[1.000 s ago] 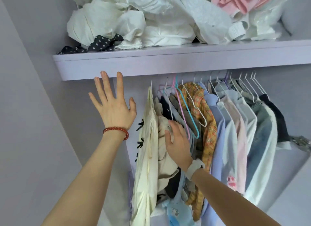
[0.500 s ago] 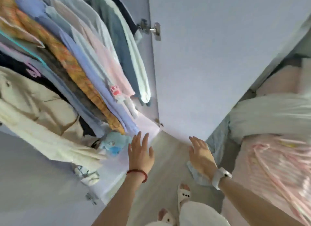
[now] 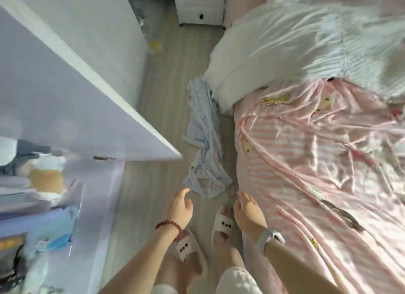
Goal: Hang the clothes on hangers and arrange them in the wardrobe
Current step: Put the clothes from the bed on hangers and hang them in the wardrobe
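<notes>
Both hands reached down toward a crumpled blue garment on the floor.
The left hand and right hand hung empty, fingers loosely extended, the garment lying between wardrobe door and bed.

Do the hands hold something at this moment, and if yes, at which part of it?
Nothing is held. The left hand and the right hand are both open and empty, above the floor near the blue garment, not touching it.
</notes>
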The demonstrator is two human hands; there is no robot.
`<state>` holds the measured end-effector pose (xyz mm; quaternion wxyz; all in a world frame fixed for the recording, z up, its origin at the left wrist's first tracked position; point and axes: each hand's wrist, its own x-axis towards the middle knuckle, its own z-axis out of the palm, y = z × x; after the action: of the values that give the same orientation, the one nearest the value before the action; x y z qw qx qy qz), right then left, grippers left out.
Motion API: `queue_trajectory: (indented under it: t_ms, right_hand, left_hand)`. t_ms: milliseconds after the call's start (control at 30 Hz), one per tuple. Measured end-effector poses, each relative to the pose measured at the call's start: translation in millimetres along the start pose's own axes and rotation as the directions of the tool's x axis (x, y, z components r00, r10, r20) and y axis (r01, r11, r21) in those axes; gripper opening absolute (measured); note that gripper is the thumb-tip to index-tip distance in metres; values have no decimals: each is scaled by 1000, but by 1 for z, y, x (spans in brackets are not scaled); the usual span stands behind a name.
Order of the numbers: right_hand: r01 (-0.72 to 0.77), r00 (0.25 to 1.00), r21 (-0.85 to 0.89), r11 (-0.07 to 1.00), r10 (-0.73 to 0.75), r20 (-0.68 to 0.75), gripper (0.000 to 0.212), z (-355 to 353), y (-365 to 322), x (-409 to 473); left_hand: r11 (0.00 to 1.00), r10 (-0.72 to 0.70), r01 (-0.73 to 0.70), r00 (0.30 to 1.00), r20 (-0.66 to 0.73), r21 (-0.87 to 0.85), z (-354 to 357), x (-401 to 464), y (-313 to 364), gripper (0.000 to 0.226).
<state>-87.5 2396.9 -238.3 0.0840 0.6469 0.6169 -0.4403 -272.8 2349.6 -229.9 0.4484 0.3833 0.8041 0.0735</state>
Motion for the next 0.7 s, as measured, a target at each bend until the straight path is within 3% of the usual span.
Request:
queue_trajectory:
  t_ms: [133, 300, 400, 533, 700]
  right_hand:
    - [-89, 993, -18, 996, 90, 82, 39, 64, 42, 79]
    - [-52, 978, -207, 977, 92, 187, 23, 171, 96, 191]
    - [-81, 965, -252, 964, 139, 224, 37, 232, 132, 254]
    - [-187, 974, -376, 908, 221, 48, 41, 284, 179, 317]
    - [-292, 956, -408, 865, 261, -131, 29, 322, 212, 353]
  left_hand:
    - [998, -62, 63, 994, 91, -10, 62, 75, -37, 38]
    - [992, -106, 99, 989, 102, 76, 136, 178, -114, 40]
    - [989, -98, 85, 990, 106, 121, 173, 232, -161, 43]
    - [980, -69, 45, 991, 118, 193, 214, 293, -209, 52]
    - [987, -33, 7, 987, 157, 161, 241, 335, -235, 61]
